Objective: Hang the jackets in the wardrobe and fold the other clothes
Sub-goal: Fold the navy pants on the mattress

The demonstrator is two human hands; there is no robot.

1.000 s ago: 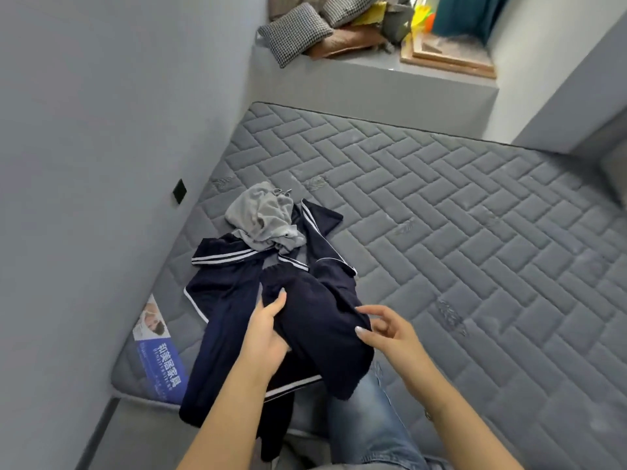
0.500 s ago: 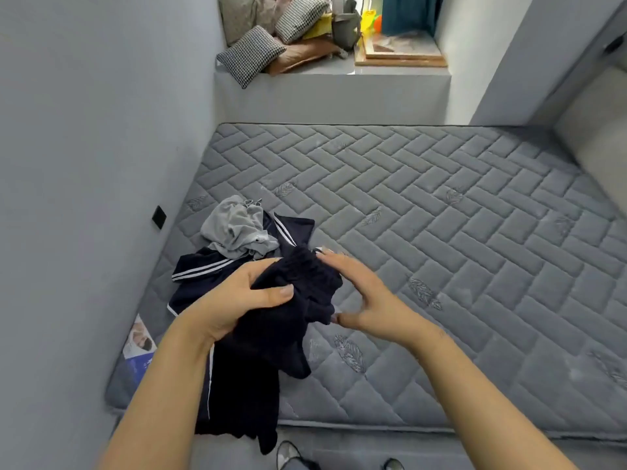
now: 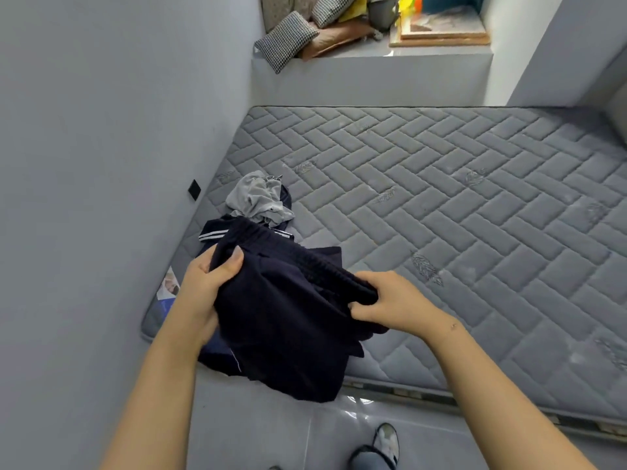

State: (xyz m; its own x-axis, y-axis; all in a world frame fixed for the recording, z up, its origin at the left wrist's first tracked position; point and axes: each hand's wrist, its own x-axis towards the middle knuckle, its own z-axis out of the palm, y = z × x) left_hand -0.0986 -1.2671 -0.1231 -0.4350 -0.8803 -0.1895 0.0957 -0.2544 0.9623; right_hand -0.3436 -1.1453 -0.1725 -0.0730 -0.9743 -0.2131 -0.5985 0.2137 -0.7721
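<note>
A dark navy garment with an elastic waistband (image 3: pixel 291 320) hangs between my hands above the near left corner of the grey quilted mattress (image 3: pixel 458 205). My left hand (image 3: pixel 207 283) grips its left end, thumb on top. My right hand (image 3: pixel 393 301) grips the waistband's right end, fingers curled round the fabric. Behind it lies a navy garment with white stripes (image 3: pixel 212 234), mostly hidden. A crumpled light grey garment (image 3: pixel 258 198) sits on top of that one.
A grey wall (image 3: pixel 101 164) runs along the left of the mattress. At the far end a ledge (image 3: pixel 373 76) carries checked cushions (image 3: pixel 286 40) and a wooden tray (image 3: pixel 441 32). A glossy floor (image 3: pixel 271 432) and my shoe (image 3: pixel 385 440) lie below.
The bunched navy garment has been spread out between my hands, my right hand moving right along the waistband. The camera has pulled back from the mattress.
</note>
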